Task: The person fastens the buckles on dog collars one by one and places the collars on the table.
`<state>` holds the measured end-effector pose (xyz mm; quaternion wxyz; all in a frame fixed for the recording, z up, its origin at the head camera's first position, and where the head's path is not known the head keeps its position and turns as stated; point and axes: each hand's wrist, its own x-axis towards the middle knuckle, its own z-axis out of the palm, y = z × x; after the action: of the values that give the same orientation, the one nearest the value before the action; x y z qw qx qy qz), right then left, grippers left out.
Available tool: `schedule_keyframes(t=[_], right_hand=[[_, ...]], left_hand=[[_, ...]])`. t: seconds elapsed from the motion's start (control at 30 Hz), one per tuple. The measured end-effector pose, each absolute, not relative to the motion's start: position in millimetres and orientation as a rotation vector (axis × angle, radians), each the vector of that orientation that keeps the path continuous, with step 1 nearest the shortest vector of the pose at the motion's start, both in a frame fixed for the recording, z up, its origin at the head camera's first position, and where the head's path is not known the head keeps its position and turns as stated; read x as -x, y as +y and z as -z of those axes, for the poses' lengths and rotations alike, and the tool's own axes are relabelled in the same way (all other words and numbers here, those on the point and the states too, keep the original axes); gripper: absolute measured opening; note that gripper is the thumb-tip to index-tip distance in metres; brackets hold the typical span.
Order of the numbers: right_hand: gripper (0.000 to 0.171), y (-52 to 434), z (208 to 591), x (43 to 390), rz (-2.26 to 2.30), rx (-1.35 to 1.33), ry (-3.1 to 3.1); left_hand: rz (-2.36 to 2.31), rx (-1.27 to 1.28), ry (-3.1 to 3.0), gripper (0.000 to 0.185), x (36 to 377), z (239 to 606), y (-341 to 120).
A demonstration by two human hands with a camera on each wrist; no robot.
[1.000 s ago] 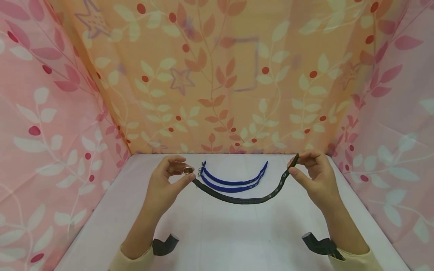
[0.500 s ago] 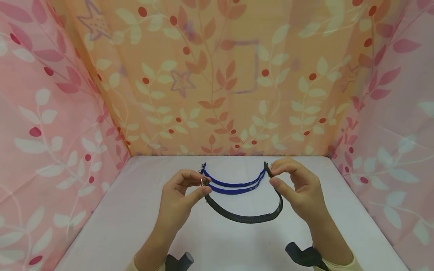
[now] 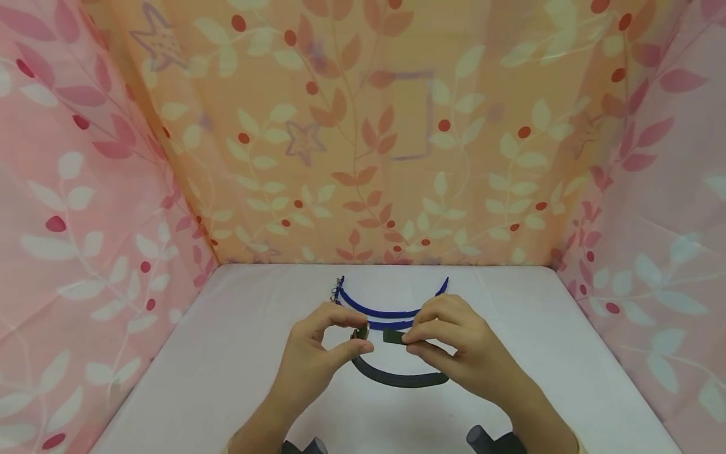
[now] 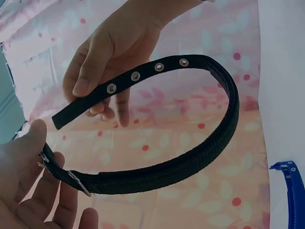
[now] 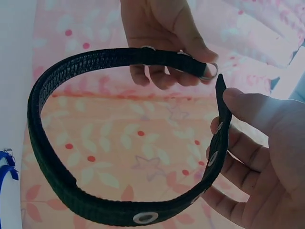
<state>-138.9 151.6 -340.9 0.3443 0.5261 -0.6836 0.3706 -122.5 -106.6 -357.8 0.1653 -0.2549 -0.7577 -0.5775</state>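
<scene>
A black collar (image 3: 403, 381) with metal eyelets (image 4: 136, 76) hangs in a loop between my hands, above the table. My left hand (image 3: 312, 353) pinches its buckle end between thumb and fingers; the metal buckle (image 5: 216, 69) shows beside the fingertips in the right wrist view. With thumb and fingers, my right hand (image 3: 459, 337) pinches the strap close to its free tip (image 4: 59, 119). That tip points at the buckle, with a small gap between them. Behind the hands lie two blue collars (image 3: 374, 311), partly covered by the right hand in the head view.
The white tabletop (image 3: 187, 353) runs back to an orange leaf-patterned cloth (image 3: 351, 157). Pink patterned cloths stand at the left (image 3: 85, 252) and right (image 3: 652, 252). A dark camera mount (image 3: 493, 440) sits at the right wrist.
Both hands have come together and lower, bending the black collar from a wide curve into a nearly closed loop. Its free tip has swung left to near the buckle. The blue collars stay put.
</scene>
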Motion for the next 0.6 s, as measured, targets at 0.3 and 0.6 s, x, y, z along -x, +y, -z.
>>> schedule_keyframes(t=[0.3, 0.6], right_hand=[[0.015, 138.9, 350.0, 136.2, -0.902, -1.388, -1.821], [0.010, 136.1, 353.8, 138.1, -0.847, -1.357, -1.801]], left_hand=[[1.627, 0.941, -2.256, 0.025, 123.4, 370.4, -96.0], [1.816, 0.795, -2.255, 0.023, 121.9, 369.5, -94.4]])
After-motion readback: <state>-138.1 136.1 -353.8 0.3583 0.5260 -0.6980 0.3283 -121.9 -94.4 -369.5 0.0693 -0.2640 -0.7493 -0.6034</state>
